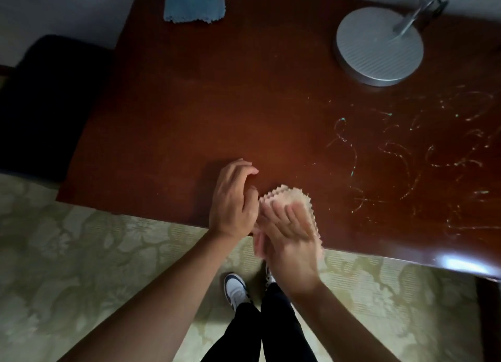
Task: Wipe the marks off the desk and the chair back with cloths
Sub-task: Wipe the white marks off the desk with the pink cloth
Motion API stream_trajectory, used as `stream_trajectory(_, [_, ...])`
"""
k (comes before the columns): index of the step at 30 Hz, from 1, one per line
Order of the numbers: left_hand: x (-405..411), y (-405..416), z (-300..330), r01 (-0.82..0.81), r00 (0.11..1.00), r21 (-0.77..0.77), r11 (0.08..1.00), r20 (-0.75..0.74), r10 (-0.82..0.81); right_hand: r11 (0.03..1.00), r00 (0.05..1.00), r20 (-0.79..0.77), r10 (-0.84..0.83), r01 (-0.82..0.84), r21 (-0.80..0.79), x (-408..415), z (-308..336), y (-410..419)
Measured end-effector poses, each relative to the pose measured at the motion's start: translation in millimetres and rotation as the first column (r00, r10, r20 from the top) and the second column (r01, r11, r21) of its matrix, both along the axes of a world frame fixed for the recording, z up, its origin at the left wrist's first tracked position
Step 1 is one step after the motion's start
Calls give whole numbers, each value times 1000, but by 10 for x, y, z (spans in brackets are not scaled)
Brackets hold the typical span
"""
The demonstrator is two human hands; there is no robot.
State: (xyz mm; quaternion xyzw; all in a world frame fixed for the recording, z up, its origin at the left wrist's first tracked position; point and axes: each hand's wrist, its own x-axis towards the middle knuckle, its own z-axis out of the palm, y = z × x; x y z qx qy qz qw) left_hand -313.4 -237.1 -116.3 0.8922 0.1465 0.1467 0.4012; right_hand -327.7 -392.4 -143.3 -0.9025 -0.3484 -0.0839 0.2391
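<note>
Two hands, left (233, 199) loosely open and right (290, 234) gripping one pink cloth (287, 196); one blue cloth (193, 1) lies apart.

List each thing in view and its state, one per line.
desk: scribbled marks on its right part, unwiped
pink cloth: folded, held in the right hand
left hand: fingers loosely curled, beside the pink cloth
blue cloth: flat at the desk's far edge
lamp base: standing on desk

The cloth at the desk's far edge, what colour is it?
Blue, with a zigzag-cut edge; the cloth shows clearly in the head view, lying untouched on the desk.
</note>
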Motion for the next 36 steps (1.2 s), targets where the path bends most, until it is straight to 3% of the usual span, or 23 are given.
stream_trajectory(3, [-6,8,-28,-4,1000,-19,1000,2,4,989,990,46,136,-133,-64,180,29,-414])
stream_trajectory(7, [1,-9,-22,-17,1000,-42,999,19,18,992,995,10,-103,103,-66,681,114,-391])
stream_trajectory(9, [-2,11,-16,-23,999,-61,998,22,25,986,988,-8,-155,154,-63,534,104,-130])
stream_trajectory(13, [-90,17,0,-69,997,-108,992,22,71,996,993,-99,71,-76,-48,-224,64,-23])
stream_trajectory(17, [-375,189,50,-202,976,-92,975,58,208,973,964,-142,226,-231,-20,52,245,13])
stream_trajectory(23, [-919,744,-36,-524,849,-39,851,53,526,910,909,-100,405,-411,-52,338,203,1268])
stream_trajectory(27, [-1144,1069,-19,-606,793,-23,795,60,606,908,905,-115,410,-417,-44,104,159,1953])
stream_trajectory(36, [-1193,1061,-35,-596,803,14,803,-3,596,895,889,-151,433,-444,-43,262,252,1039])
